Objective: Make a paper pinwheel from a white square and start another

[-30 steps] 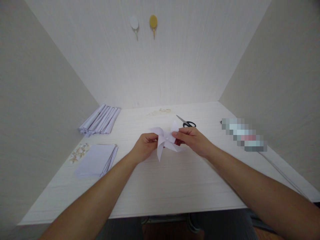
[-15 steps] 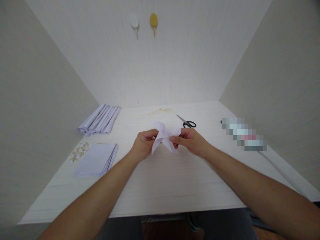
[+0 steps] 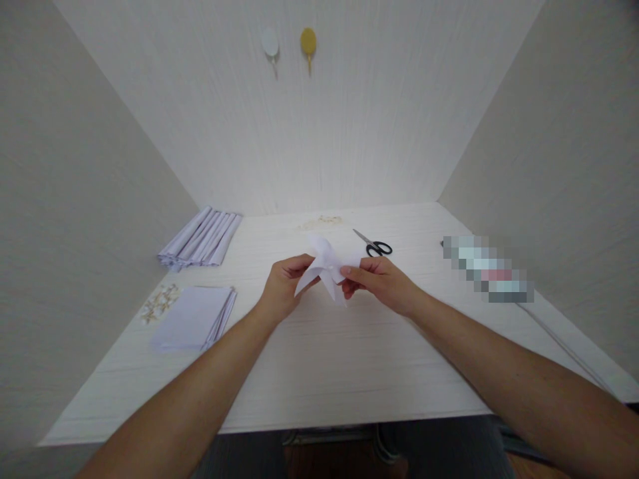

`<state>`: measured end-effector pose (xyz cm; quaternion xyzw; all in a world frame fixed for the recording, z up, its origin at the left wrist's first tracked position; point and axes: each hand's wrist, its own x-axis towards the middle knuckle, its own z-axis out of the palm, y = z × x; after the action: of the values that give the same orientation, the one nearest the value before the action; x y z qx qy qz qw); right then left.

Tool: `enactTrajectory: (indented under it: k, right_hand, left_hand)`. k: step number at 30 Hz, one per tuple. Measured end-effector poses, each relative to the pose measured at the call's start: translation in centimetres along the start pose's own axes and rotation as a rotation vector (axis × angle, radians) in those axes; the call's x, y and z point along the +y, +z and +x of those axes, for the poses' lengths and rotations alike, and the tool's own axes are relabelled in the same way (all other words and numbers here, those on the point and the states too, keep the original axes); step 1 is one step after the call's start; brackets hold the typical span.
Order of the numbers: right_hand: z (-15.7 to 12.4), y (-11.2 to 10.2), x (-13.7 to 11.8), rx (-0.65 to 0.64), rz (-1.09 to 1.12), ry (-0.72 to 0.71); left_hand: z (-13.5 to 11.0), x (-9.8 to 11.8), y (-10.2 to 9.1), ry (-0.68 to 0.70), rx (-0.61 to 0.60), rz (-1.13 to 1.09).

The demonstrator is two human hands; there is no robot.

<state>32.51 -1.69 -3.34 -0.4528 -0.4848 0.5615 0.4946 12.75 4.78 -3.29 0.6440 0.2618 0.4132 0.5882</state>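
Observation:
A white paper pinwheel with curled blades is held above the middle of the table, between both hands. On its left side, my left hand is closed on it, with the fingertips partly hidden behind the paper. My right hand pinches the pinwheel from the right, the thumb lying near its centre. Just beyond my right hand lies a pair of scissors with black handles, its blades pointing away to the left.
On the left, rolled paper tubes lie side by side behind a stack of white paper squares. At right a pixelated object has a cord running forward. Two hooks, one white and one yellow, are on the back wall.
The pinwheel has turned and tilted a little, its lower blades shifting to the left. Both hands keep their hold and have barely moved.

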Motion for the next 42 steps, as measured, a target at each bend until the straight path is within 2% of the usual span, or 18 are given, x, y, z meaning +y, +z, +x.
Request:
enactTrajectory:
  k: [6,13,20,29,42]
  right_hand:
    - [0.2,-0.33,-0.27,0.114,0.048,-0.052]
    - [-0.07,-0.06,-0.61,0.058,0.062,0.032]
    - [-0.23,0.1,-0.63,0.039,0.029,0.034]
    - [-0.18,-0.03,-0.35,0.069,-0.085,-0.031]
    - [0.06,-0.22,-0.26,0.087,0.039,-0.057]
  left_hand:
    - [0.1,-0.53,-0.1,-0.055,0.043,0.0]
    - [-0.04,-0.54,0.1,-0.127,-0.123,-0.053]
    - [-0.07,-0.82,0.25,-0.144,-0.166,-0.067]
    - [-0.12,-0.53,0.53,-0.128,-0.101,-0.082]
    - [-0.06,-0.51,0.75,-0.108,-0.063,-0.105]
